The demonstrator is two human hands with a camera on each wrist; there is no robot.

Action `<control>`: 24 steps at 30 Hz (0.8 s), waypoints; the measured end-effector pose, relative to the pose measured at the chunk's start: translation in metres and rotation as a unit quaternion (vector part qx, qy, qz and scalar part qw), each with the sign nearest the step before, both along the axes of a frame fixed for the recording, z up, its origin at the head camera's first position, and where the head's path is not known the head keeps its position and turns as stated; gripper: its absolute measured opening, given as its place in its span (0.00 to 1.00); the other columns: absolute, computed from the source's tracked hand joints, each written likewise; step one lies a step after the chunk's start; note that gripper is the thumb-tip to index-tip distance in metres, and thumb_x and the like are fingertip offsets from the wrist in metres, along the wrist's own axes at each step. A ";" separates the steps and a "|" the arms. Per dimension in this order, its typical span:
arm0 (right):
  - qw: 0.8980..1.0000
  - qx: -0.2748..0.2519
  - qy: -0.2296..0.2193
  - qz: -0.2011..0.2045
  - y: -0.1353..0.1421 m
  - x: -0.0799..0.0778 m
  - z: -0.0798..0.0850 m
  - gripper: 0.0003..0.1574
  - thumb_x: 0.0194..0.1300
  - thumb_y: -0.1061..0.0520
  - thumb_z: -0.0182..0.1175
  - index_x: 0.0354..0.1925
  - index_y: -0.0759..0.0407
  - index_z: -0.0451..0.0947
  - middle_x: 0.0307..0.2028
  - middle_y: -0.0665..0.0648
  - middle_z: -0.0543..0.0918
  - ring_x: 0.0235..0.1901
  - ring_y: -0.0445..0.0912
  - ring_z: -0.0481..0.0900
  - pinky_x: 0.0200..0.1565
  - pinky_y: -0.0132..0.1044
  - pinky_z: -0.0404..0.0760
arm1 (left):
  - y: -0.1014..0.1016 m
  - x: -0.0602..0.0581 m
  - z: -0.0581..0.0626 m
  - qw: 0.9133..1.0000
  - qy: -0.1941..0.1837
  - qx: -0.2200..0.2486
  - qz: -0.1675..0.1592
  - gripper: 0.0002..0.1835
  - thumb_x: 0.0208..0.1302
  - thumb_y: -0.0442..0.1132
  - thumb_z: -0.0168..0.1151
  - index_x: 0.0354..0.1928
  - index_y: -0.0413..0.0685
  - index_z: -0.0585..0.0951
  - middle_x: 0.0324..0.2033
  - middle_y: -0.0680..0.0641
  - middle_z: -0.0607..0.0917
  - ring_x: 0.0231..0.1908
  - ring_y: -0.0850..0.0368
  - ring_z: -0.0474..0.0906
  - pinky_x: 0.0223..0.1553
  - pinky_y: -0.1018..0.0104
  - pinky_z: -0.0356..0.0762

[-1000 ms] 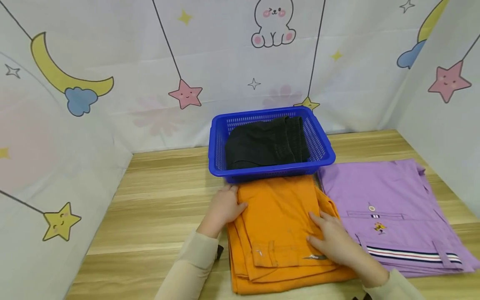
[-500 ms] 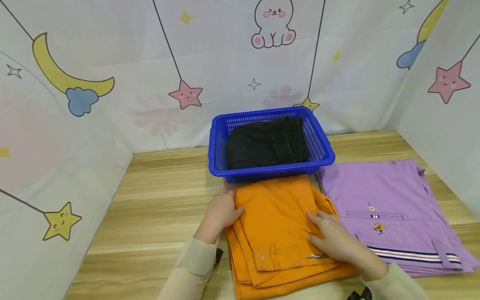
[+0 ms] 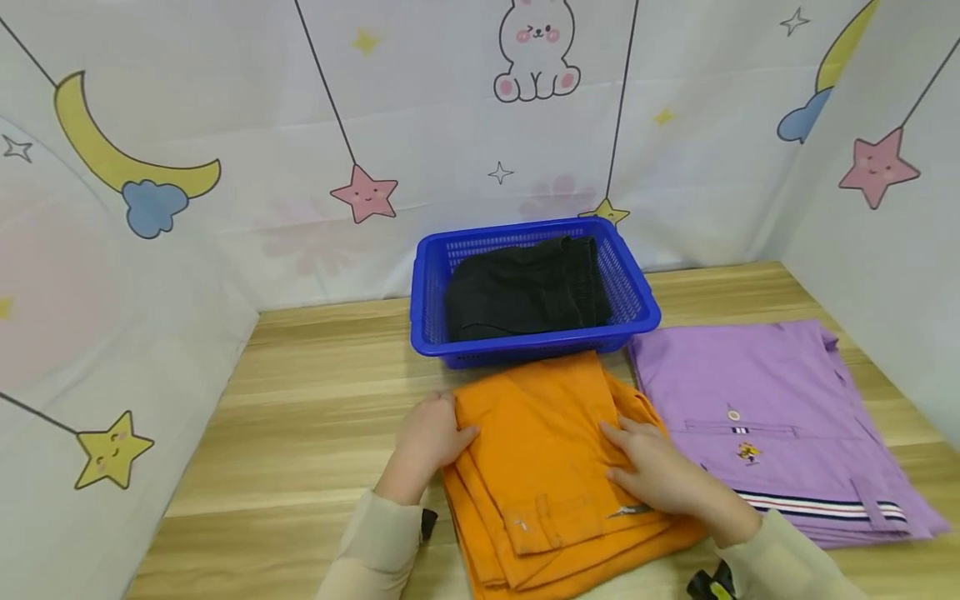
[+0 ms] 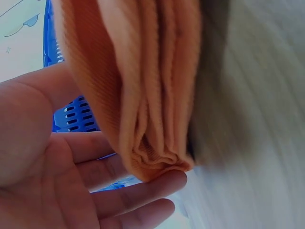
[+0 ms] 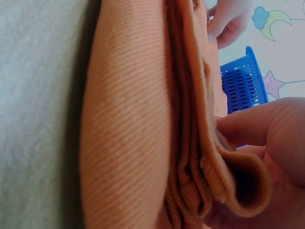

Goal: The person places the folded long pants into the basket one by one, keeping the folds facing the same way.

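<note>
Folded orange twill trousers [image 3: 551, 450], gripped at left and right edges between thumb and fingers of left hand [image 3: 427, 432] and right hand [image 3: 663, 471], lying on wood-grain table [image 3: 315, 433], near side of blue rectangular plastic basket [image 3: 540, 342]. Probably squaring up layers; next calling for an even two-sided hold.

Looks like a screened-off work area, w/ cartoon-print cloth [image 3: 420, 108] on 3 sides of wood-grain tbl. [image 3: 315, 400]

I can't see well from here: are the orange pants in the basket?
No, both hands hold the orange pants in front of the basket.
</note>
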State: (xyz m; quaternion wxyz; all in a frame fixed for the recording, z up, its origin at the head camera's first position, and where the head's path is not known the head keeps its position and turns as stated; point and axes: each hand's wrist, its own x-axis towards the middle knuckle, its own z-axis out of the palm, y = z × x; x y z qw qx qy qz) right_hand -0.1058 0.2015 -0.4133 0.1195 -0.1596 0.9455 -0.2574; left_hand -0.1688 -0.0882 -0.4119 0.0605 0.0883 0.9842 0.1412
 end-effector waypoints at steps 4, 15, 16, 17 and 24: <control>1.000 -0.004 -0.007 0.010 -0.001 -0.003 0.000 0.35 0.62 0.58 0.61 0.63 0.72 0.65 0.62 0.79 0.63 0.63 0.72 0.59 0.62 0.64 0.61 | -0.002 0.005 0.002 1.000 -0.013 -0.004 0.010 0.31 0.55 0.52 0.67 0.50 0.33 0.76 0.43 0.38 0.80 0.42 0.42 0.80 0.42 0.50 0.79; 0.999 0.007 -0.006 0.048 -0.006 -0.012 0.006 0.34 0.61 0.60 0.61 0.63 0.71 0.66 0.61 0.80 0.64 0.63 0.71 0.61 0.61 0.63 0.62 | -0.015 0.018 0.009 0.999 -0.033 -0.020 0.030 0.28 0.54 0.56 0.66 0.44 0.36 0.79 0.39 0.39 0.83 0.32 0.47 0.81 0.28 0.52 0.78; 0.999 0.008 -0.008 0.050 -0.006 -0.013 0.006 0.34 0.61 0.60 0.61 0.63 0.71 0.66 0.62 0.80 0.64 0.63 0.71 0.61 0.62 0.63 0.62 | -0.016 0.019 0.010 0.999 -0.036 -0.022 0.033 0.28 0.54 0.56 0.66 0.44 0.36 0.80 0.39 0.39 0.83 0.31 0.48 0.81 0.27 0.52 0.77; 0.998 0.009 -0.010 0.054 -0.007 -0.014 0.007 0.34 0.61 0.60 0.61 0.63 0.71 0.66 0.62 0.79 0.64 0.63 0.70 0.61 0.62 0.62 0.62 | -0.017 0.020 0.011 0.998 -0.039 -0.025 0.036 0.28 0.54 0.56 0.66 0.44 0.37 0.80 0.39 0.39 0.83 0.31 0.48 0.80 0.27 0.52 0.77; 0.996 0.014 -0.029 0.080 -0.015 -0.022 0.008 0.34 0.62 0.60 0.60 0.65 0.69 0.64 0.64 0.76 0.63 0.65 0.69 0.59 0.63 0.62 0.60 | -0.027 0.031 0.016 0.996 -0.066 -0.040 0.048 0.25 0.54 0.56 0.65 0.39 0.38 0.80 0.34 0.42 0.84 0.27 0.53 0.77 0.23 0.56 0.74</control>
